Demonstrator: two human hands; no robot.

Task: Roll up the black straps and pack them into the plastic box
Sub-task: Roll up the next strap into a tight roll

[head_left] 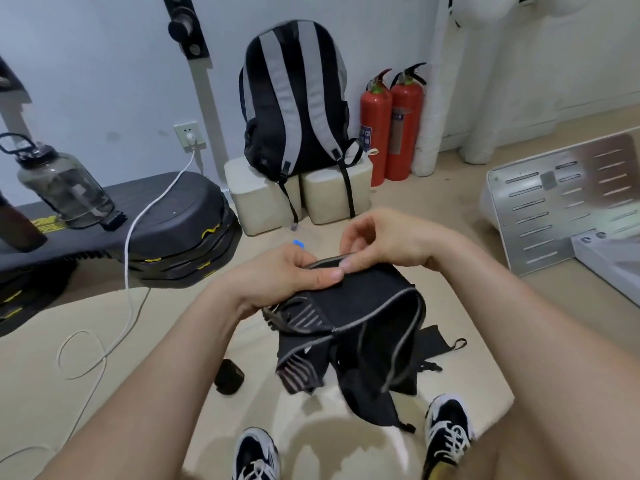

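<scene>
I hold a wide black strap [360,320] with grey edging and grey stripes in front of me, above the floor. My left hand [287,275] grips its upper left end, thumb on top. My right hand [381,244] pinches the top edge right beside it. The rest of the strap hangs down in loose folds between my feet. A small rolled black strap [229,376] lies on the beige floor below my left forearm. A clear plastic box [301,237] with a blue clip is mostly hidden behind my hands.
A black and grey backpack [294,98] stands on two beige blocks [298,195] ahead. Two red fire extinguishers [391,126] stand right of it. Black stacked steps [180,237] with a water jug [62,185] are at left, a white cable [128,271] trails over the floor, a metal panel [561,199] at right.
</scene>
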